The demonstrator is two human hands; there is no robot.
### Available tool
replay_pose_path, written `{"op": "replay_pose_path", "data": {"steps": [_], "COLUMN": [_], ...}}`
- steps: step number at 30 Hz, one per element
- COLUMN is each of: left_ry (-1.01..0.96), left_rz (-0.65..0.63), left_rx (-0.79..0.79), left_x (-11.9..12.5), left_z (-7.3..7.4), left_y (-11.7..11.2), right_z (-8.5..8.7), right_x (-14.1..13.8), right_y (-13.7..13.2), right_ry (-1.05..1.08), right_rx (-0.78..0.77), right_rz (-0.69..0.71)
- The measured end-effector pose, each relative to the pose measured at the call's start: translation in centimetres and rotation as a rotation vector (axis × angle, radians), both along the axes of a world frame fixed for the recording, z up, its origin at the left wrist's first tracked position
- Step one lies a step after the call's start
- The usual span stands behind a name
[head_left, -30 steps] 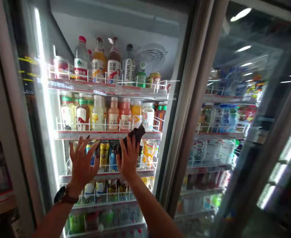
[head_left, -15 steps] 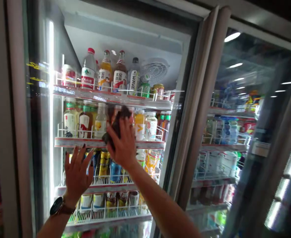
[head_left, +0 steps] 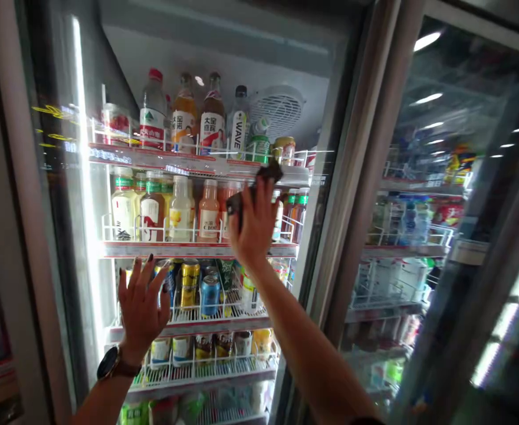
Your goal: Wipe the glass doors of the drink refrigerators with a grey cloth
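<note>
My right hand [head_left: 255, 233] presses a dark cloth [head_left: 270, 172] against the glass door [head_left: 215, 41] of a drinks fridge. It is in front of the second shelf's right part, and parts of the cloth stick out above and left of the fingers. Lower down on the left, my left hand [head_left: 143, 307] has its fingers spread and raised at the same glass, and it holds nothing. Whether its palm touches the pane is unclear. A dark watch [head_left: 109, 362] is on the left wrist.
Behind the glass, bottles [head_left: 212, 127] line the top shelf, with more bottles [head_left: 209, 212] below. Cans [head_left: 210, 292] stand on the third shelf. A thick door frame [head_left: 365, 147] separates this door from another glass-fronted fridge [head_left: 419, 236] on the right.
My right hand has slid the cloth to the right and slightly upward across the glass, uncovering orange bottles behind it. My left hand keeps nearly the same place, fingers still spread.
</note>
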State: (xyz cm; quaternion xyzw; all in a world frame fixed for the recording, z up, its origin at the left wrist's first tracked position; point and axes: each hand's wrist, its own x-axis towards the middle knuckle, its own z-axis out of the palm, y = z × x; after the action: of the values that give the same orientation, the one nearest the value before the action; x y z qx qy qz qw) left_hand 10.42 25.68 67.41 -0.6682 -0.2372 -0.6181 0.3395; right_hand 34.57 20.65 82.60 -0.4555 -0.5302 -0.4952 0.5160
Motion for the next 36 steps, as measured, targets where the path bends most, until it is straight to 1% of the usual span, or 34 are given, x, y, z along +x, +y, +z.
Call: {"op": "replay_pose_path", "data": {"steps": [1, 2, 3, 4, 5, 6, 7, 8, 9, 10, 11, 12, 13, 14, 15, 16, 17, 18, 19, 20, 21, 23, 24, 25, 26, 27, 28, 29, 31, 32, 33, 34, 35, 36], "left_ry": [-0.001, -0.002, -0.003, -0.005, -0.008, -0.008, -0.01, -0.01, -0.009, -0.006, -0.004, -0.004, -0.008, -0.008, -0.008, -0.009, -0.005, 0.005, 0.011, 0.018, 0.016, 0.011, 0.007, 0.006, 0.01, 0.016, 0.025, 0.037, 0.067, 0.086, 0.107, 0.128, 0.15, 0.169], "left_rz": [-0.001, -0.003, -0.005, -0.008, -0.014, -0.022, -0.029, -0.036, -0.043, -0.048, -0.051, -0.049, -0.046, -0.043, -0.04, -0.039, -0.039, -0.038, -0.038, -0.037, -0.039, -0.047, -0.05, -0.05, -0.048, -0.044, -0.041, -0.039, -0.035, -0.03, -0.023, -0.012, -0.001, 0.01], "left_rx": [0.001, 0.004, 0.008, 0.013, 0.02, 0.025, 0.024, 0.022, 0.018, 0.011, 0.004, 0.001, 0.006, 0.01, 0.013, 0.02, 0.023, 0.023, 0.025, 0.028, 0.033, 0.029, 0.022, 0.011, -0.002, -0.014, -0.027, -0.047, -0.112, -0.143, -0.162, -0.173, -0.173, -0.162], "left_x": [0.0, 0.0, 0.0, 0.0, 0.0, -0.1, -0.1, -0.1, -0.1, -0.1, -0.1, -0.1, -0.1, -0.1, -0.1, -0.1, -0.2, -0.2, -0.2, -0.2, -0.3, -0.2, -0.2, -0.1, -0.1, 0.0, 0.1, 0.1, 0.1, 0.0, -0.1, -0.2, -0.3, -0.4], "left_z": [0.0, 0.1, 0.1, 0.2, 0.2, 0.2, 0.2, 0.2, 0.2, 0.2, 0.2, 0.1, 0.1, 0.1, 0.1, 0.1, 0.1, 0.1, 0.2, 0.2, 0.2, 0.3, 0.4, 0.3, 0.2, 0.0, -0.3, -0.8, -2.5, -3.5, -4.7, -6.0, -7.2, -8.3], "left_y": [0.0, 0.0, 0.0, 0.0, 0.0, 0.0, -0.1, -0.1, -0.1, -0.1, -0.1, 0.0, 0.0, 0.1, 0.1, 0.2, 0.2, 0.3, 0.3, 0.3, 0.3, 0.3, 0.3, 0.2, 0.1, 0.0, -0.1, -0.3, -0.7, -0.9, -1.0, -1.0, -1.1, -1.1], "right_z": [-1.4, -3.9, -7.3, -11.2, -15.1, -18.6, -21.1, -22.4, -22.3, -20.7, -18.0, -14.4, -10.4, -6.6, -3.5, -1.5, -1.0, -1.9, -4.2, -7.6, -11.6, -19.5, -22.4, -24.0, -24.3, -23.1, -20.6, -17.1, -9.1, -5.6, -3.1, -1.8, -1.8, -3.2], "right_x": [-2.4, -4.3, -5.4, -5.5, -4.8, -3.2, -1.0, 1.5, 4.1, 6.4, 8.3, 9.4, 9.8, 9.4, 8.3, 6.8, 5.0, 3.2, 1.7, 0.6, -0.1, 0.0, 0.5, 1.4, 2.3, 3.4, 4.4, 5.3, 6.2, 6.2, 5.9, 5.4, 4.7, 3.8], "right_y": [0.2, 0.2, 0.0, -0.5, -1.3, -2.1, -3.0, -3.8, -4.3, -4.6, -4.6, -4.4, -3.9, -3.3, -2.6, -2.0, -1.4, -1.1, -1.0, -1.3, -1.8, -3.4, -4.2, -4.8, -5.2, -5.2, -5.0, -4.5, -3.4, -2.8, -2.4, -2.1, -2.0, -2.0], "right_ry": [-0.095, -0.202, -0.317, -0.443, -0.551, -0.647, -0.712, -0.718, -0.7, -0.632, -0.521, -0.364, -0.169, 0.009, 0.117, 0.153, 0.135, 0.07, -0.033, -0.153, -0.309, -0.651, -0.777, -0.868, -0.904, -0.882, -0.808, -0.694, -0.361, -0.213, -0.097, -0.015, 0.018, -0.005], "right_rx": [-0.086, -0.176, -0.263, -0.344, -0.385, -0.391, -0.392, -0.387, -0.365, -0.357, -0.341, -0.279, -0.197, -0.103, -0.015, 0.036, 0.032, -0.027, -0.114, -0.22, -0.314, -0.46, -0.509, -0.537, -0.549, -0.542, -0.522, -0.496, -0.393, -0.31, -0.226, -0.157, -0.121, -0.126], "right_rz": [0.018, 0.031, 0.042, 0.046, 0.048, 0.052, 0.052, 0.048, 0.051, 0.037, 0.013, -0.012, -0.043, -0.06, -0.061, -0.061, -0.062, -0.062, -0.06, -0.057, -0.041, 0.012, 0.047, 0.078, 0.096, 0.096, 0.075, 0.036, -0.056, -0.083, -0.095, -0.095, -0.083, -0.059]}}
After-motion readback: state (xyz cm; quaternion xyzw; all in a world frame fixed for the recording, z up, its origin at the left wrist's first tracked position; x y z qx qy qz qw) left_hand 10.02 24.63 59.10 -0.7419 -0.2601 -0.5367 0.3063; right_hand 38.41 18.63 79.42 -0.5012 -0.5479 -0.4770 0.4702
